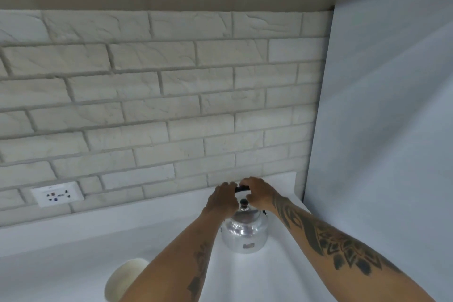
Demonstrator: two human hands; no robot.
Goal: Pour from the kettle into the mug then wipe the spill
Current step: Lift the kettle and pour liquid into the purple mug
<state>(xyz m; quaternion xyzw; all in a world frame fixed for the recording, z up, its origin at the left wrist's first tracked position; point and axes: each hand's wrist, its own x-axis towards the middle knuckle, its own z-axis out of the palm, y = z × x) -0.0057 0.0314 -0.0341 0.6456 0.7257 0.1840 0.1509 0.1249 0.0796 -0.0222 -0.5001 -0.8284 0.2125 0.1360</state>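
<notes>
Presently noted: left hand [223, 200] and right hand [257, 193] both closed on black handle [242, 188] above shiny kettle [244, 231], standing upright on white counter [73, 247] (near brick wall [152, 105]). Cream mug [125, 279] lower left, partly hidden by left forearm.

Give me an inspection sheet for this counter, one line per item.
Surface: white counter, no spill seen.
Job's things: shiny kettle upright on the counter; cream mug near left, partly hidden by the forearm; no cloth seen.
Clutter: nothing seen.
Grippers: left hand and right hand both closed on the kettle's black handle.
Cables: nothing seen.
Surroundings: brick wall with a socket; white panel at right.
</notes>
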